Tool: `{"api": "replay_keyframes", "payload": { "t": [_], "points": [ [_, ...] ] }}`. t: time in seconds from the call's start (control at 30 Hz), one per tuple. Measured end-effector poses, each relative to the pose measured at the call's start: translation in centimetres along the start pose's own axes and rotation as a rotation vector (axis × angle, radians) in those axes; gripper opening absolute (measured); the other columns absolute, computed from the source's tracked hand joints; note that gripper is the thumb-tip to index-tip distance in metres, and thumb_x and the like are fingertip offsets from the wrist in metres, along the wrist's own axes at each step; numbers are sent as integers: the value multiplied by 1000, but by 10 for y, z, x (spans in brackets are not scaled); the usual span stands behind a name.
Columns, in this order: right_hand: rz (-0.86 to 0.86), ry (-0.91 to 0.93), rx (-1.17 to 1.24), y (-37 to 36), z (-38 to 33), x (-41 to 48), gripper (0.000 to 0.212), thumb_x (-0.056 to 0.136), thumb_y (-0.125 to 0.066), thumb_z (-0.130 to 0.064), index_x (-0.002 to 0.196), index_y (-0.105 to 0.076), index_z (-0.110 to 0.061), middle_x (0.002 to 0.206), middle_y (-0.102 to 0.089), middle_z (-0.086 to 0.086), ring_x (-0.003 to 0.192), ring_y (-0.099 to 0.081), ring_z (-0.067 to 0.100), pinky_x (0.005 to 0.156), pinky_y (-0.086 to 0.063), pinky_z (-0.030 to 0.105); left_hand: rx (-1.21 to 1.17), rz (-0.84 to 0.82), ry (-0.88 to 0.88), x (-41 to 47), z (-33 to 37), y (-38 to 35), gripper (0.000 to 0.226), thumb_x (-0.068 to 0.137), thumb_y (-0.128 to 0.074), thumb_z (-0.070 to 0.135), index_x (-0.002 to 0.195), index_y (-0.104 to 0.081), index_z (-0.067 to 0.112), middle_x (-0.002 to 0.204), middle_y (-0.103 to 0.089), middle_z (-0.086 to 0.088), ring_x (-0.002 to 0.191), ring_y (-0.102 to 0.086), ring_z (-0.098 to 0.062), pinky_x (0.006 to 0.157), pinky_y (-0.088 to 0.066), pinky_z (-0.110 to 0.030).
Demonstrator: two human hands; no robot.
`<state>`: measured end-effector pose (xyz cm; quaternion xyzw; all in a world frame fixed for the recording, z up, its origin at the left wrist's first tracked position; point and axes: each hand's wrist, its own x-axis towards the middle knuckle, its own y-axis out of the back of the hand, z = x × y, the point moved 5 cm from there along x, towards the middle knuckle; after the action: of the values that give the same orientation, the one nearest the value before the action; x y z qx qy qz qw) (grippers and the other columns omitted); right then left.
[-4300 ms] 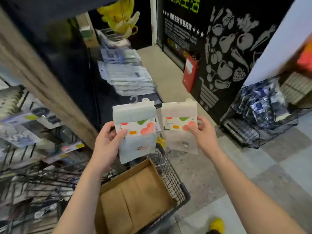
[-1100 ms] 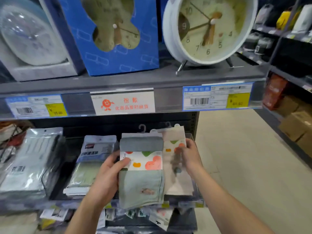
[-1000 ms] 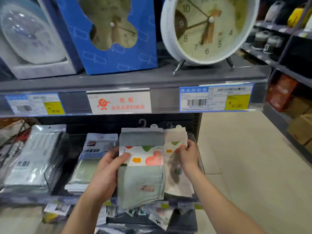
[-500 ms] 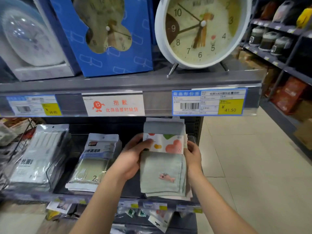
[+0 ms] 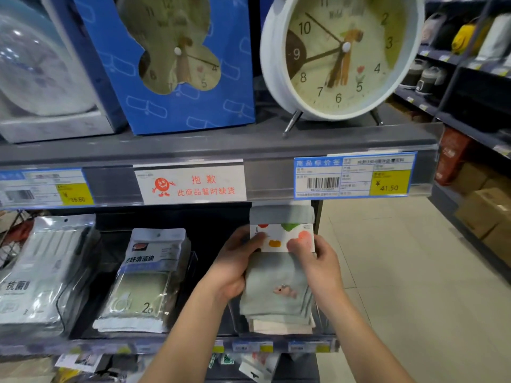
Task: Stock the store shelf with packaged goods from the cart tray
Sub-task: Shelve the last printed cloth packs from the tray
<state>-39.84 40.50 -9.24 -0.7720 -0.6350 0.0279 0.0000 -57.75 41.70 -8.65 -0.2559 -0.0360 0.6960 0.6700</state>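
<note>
Towel packs: two flat packs stacked at the right end of the lower shelf, below the upper shelf's front rail.
Green pack: on top, face up. White paper band with coloured fruit-like shapes across its upper part, small pink embroidery lower down. Top edge reaches just under the rail.
Beige pack: beneath the green pack, only its near edge shows.
Left hand: grasping the left edge of the stack, thumb on the paper band, fingers hidden behind.
Right hand: grasping the right edge of the stack, thumb on the band at the pink shape.
Stack vs shelf: near edge sits low behind the shelf's front lip. Can't tell if it rests fully or is held up.
Sponge pack: same shelf, left of the stack and apart from it, clear divider between.
Silver-white pack: left end of lower shelf, blurred.
Upper shelf: white round clock above the stack, blue clock box to its left, clear-domed box far left.
Rail labels: red-on-white sign in the centre, blue price tag reading 41.50 right above the stack, second tag at left.
Floor: pale tiles right of the shelf, cardboard boxes along the far right.
</note>
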Motion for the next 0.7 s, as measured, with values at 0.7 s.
{"api": "replay_keyframes", "payload": {
  "t": [0.7],
  "points": [
    [-43,-74,-424,-5,28,19,10,93,-69,-34,96,-61,-28,87,-66,-10,80,-62,9,60,-41,20,451,320,-67,28,-41,20,11,102,-64,24,113,-64,22,106,-75,-3,93,-74,-19,79,-62,-38]
  ]
}}
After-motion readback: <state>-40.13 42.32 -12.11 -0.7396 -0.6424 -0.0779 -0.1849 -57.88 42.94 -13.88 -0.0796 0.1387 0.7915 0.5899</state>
